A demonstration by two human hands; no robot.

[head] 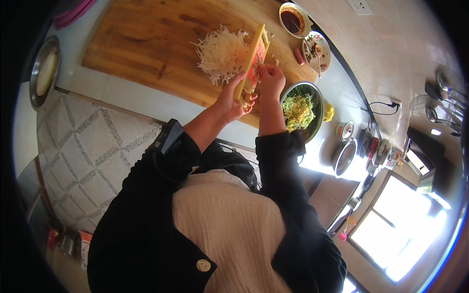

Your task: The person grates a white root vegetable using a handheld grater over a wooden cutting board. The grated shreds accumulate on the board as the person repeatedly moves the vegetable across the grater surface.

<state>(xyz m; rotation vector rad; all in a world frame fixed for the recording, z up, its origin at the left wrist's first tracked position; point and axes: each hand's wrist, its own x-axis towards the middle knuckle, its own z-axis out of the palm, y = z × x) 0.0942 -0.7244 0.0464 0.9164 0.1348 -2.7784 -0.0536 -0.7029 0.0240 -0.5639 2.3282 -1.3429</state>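
My left hand (234, 96) grips the handle end of a yellow grater (255, 62), which stands tilted on edge above a wooden board (146, 47). Against the grater's right face rests my right hand (272, 78), its fingers curled; whether something small is pinched in them is hidden. A heap of pale vegetable shreds (222, 53) lies on the board just left of the grater. Close to my right wrist is a metal bowl (320, 106) with chopped greens and yellow bits (298, 110).
A bowl of dark red sauce (292, 20) and a flowered dish with spoons (314, 55) stand along the wall side, near a pink piece (299, 56). A yellow item (328, 112), a lidded container (344, 131) and an empty metal bowl (345, 157) are farther right. At far left, another metal bowl (54, 45) holds a long white vegetable (47, 75).
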